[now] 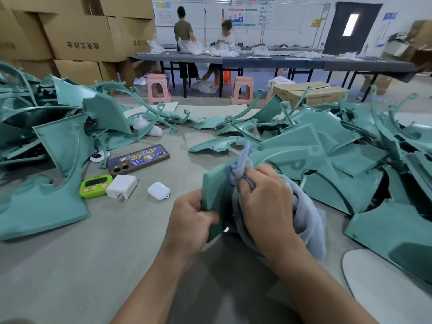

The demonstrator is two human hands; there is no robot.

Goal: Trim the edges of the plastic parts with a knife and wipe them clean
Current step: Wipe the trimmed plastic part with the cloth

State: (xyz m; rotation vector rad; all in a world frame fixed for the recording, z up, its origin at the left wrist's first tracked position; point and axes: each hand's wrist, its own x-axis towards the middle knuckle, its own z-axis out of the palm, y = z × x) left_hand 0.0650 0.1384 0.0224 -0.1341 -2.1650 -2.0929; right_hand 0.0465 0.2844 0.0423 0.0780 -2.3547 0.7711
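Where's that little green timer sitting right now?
In the head view, the green timer lies on the table, left of centre, beside the white charger and just in front of the phone.

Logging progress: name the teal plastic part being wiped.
The curved teal plastic panel: left hand grips it, right hand presses grey cloth on it; others unheld.

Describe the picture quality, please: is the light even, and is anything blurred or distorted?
Head view: soft, even light; a faint shadow on the table below the left hand and right hand; the wide lens bends the far table; the plastic part and cloth are sharp.
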